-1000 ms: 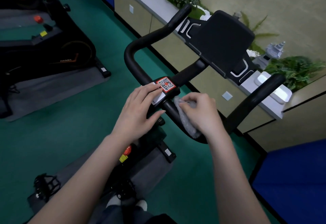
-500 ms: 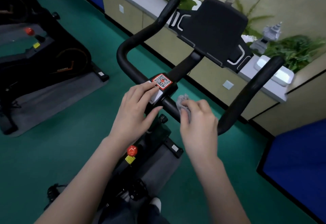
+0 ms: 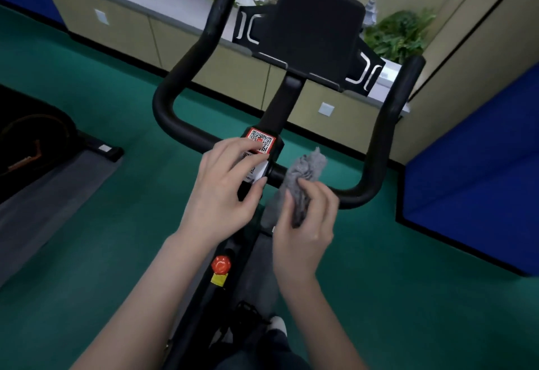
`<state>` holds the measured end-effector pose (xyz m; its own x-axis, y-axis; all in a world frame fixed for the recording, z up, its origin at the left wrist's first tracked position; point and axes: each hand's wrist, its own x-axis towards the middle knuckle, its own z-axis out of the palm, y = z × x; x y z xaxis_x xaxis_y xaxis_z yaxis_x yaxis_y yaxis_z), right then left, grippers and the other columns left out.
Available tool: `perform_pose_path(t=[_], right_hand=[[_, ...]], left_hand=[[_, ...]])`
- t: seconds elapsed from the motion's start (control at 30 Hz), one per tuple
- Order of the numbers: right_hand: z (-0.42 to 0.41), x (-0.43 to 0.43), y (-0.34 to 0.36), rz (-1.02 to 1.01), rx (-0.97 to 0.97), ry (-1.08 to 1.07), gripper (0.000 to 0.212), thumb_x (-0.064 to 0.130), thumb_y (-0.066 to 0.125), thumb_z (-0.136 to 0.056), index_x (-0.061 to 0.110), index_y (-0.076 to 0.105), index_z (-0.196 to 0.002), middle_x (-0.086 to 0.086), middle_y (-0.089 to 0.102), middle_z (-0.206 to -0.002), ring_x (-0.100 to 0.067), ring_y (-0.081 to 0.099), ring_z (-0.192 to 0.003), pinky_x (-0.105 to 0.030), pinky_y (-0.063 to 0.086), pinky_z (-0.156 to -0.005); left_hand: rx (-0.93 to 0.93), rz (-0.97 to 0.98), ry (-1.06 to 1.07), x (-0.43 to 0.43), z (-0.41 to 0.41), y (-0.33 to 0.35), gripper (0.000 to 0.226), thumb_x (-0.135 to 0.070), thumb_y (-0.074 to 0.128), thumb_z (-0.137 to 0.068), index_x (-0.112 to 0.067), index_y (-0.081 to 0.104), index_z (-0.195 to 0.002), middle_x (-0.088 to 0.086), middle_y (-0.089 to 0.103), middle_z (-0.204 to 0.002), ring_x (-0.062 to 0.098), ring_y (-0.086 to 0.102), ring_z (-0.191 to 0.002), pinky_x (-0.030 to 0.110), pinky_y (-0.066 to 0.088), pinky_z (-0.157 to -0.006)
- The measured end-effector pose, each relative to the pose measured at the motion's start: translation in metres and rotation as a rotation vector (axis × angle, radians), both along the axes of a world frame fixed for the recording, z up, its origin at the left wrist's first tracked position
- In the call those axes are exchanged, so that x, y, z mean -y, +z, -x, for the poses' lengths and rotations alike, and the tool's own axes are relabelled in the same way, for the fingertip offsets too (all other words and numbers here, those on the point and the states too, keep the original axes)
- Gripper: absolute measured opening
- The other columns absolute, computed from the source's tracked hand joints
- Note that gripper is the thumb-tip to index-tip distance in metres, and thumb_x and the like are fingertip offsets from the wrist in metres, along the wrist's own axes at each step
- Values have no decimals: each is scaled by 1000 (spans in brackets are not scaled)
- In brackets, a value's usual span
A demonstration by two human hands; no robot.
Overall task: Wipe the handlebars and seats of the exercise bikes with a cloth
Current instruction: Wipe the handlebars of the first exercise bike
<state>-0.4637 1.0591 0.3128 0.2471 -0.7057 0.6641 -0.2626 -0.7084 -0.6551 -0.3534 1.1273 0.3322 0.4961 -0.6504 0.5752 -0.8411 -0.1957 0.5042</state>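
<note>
Green floor [image 3: 87, 223]; grey cloth [image 3: 306, 171] in grip of R hand [image 3: 303, 229] on handlebars [image 3: 376, 142], beside L hand [image 3: 224, 191], loose-fingered on QR label [image 3: 261, 140]

QR code sticker [image 3: 261, 141] with red border at centre of handlebar [image 3: 163, 104], white label [image 3: 258, 172] just below, print too blurred to read, no legible words

Left hand [image 3: 224, 188], fingers straight and spread, right hand [image 3: 306, 223] gripping cloth [image 3: 306, 168], 2 bare forearms reaching forward
</note>
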Motion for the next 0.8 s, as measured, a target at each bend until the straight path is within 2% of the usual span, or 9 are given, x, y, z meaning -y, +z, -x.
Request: perform_pose_path(t=[0.1,0.23,0.4,0.5,0.67,0.73,0.8], right_hand=[[-18,-11,-6,-30,46,-18,17,-3,63,-84,-5,61,-101,-19,56,-102,1,46,-102,-5,37,-93],[-20,-12,-9,-23,67,-58,14,-8,61,-83,-7,61,-97,-20,56,-97,4,44,-102,-6,37,-92],[0,-4,-8,-24,101,-216,18,-9,58,-80,-7,59,-98,-22,55,-96,-8,50,-96,-10,43,-86],[-9,-5,-7,7,95,-225,17,-8,56,-82,-7,60,-98,-21,56,-97,-5,49,-97,-6,40,-89],[-17,-12,-5,-15,54,-143,18,-12,58,-82,-6,62,-99,-18,58,-99,1,48,-99,-5,36,-90],[-3,-15,-8,-81,70,-133,19,-4,56,-85,2,59,-102,-13,58,-101,-1,51,-100,-7,38,-90],[11,-24,-13,-256,146,-119,26,6,54,-88,23,55,-107,-1,60,-106,-5,57,-103,-14,43,-89]], left_hand=[[-48,22,-52,-3,-7,-1,28,-14,64,-84,-9,67,-111,1,59,-123,21,50,-118,37,37,-97],[-102,27,-136,-8,-15,-2,29,-13,64,-84,-10,67,-113,-2,58,-127,19,49,-121,44,39,-98],[-85,35,-148,-9,-16,-2,30,-9,66,-82,-7,67,-113,2,59,-126,22,49,-120,42,39,-98],[-28,19,-134,-6,-15,-1,29,-9,68,-82,-7,68,-111,4,59,-123,25,50,-118,38,38,-97],[18,-46,-201,5,-16,8,27,-18,63,-85,-11,67,-110,-1,61,-120,19,48,-121,31,31,-99],[20,-68,-224,9,-16,7,26,-20,63,-85,-12,68,-109,-1,61,-120,20,48,-122,30,29,-101],[44,-89,-215,11,-16,5,26,-23,64,-84,-14,69,-107,-1,59,-121,20,48,-122,30,26,-102]])
